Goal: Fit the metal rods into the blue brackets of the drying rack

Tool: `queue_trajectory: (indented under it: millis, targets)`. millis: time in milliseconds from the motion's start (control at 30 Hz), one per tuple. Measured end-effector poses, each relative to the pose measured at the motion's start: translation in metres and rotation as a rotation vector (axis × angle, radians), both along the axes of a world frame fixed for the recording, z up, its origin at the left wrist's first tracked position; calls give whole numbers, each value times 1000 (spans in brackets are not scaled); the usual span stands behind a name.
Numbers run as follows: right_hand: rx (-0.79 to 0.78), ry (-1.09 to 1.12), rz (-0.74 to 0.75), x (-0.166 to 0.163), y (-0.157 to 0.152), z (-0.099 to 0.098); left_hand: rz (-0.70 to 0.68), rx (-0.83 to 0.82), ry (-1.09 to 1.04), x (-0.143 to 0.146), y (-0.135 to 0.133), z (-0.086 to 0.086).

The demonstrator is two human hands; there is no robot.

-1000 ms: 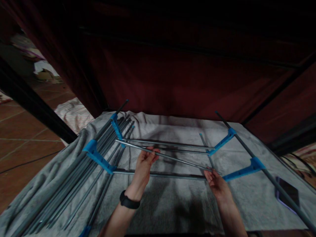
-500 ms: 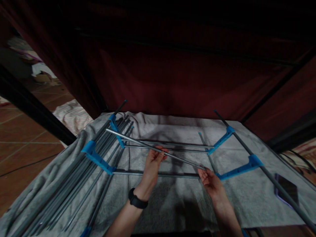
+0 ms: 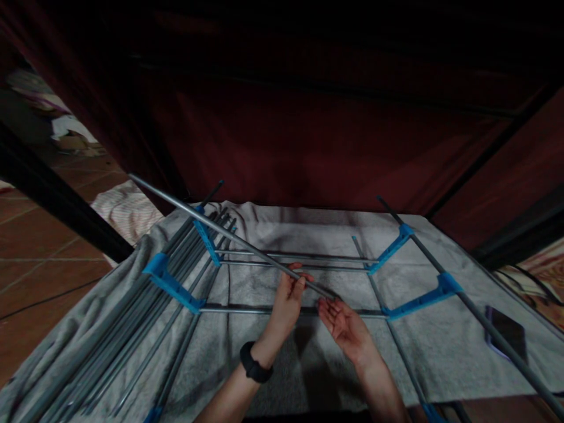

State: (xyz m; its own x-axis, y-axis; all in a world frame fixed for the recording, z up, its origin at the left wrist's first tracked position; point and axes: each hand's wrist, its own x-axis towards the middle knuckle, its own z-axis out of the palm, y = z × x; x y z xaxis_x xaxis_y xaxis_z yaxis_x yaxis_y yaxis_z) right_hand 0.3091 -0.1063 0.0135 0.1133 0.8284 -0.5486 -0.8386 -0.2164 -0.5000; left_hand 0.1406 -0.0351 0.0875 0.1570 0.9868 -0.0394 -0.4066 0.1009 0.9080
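Note:
My left hand [image 3: 288, 299], with a black band on its wrist, is pinched round a long grey metal rod [image 3: 215, 228] near the rod's right end. The rod slants up and to the left, above the other rods. My right hand [image 3: 346, 326] lies palm up just below the rod's right tip, fingers apart, touching or almost touching it. Under both hands lies a rack frame [image 3: 291, 310] of grey rods joined by blue plastic connectors [image 3: 174, 284] on a grey towel [image 3: 440, 352].
A bundle of several loose grey rods [image 3: 132, 346] lies along the towel's left side. A dark phone [image 3: 504, 332] rests at the right, beside a long rail. Dark red fabric walls close the back. Tiled floor and a striped cloth [image 3: 126, 208] lie to the left.
The rod has slid left and its left end has risen high. Both hands moved toward the middle; my right hand went from the rod's far right end to under its tip.

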Motion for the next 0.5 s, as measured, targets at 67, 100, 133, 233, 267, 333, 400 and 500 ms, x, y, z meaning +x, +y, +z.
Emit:
queue_trajectory:
  millis: [67,100,133,233,267,333,400,500]
  targets:
    - [-3,-11,123,-5,-5,5,38,46,32,-3,4,1]
    - [-5,-25,167,-6,-8,7,59,71,47,-6,8,3]
    - [-8,-39,195,-6,-11,8,76,97,64,-10,11,6]
    - [-22,-86,151,-2,-15,6,112,170,118,-20,21,16]
    - [-31,-99,106,1,-15,4,120,182,130,-23,23,20]
    - [-59,-121,15,8,-14,-1,126,177,136,-27,27,28]
    - [-88,-137,-53,15,-12,-6,119,164,129,-29,28,34]
    - [-105,-152,-87,25,-12,-9,106,213,169,-30,29,40]
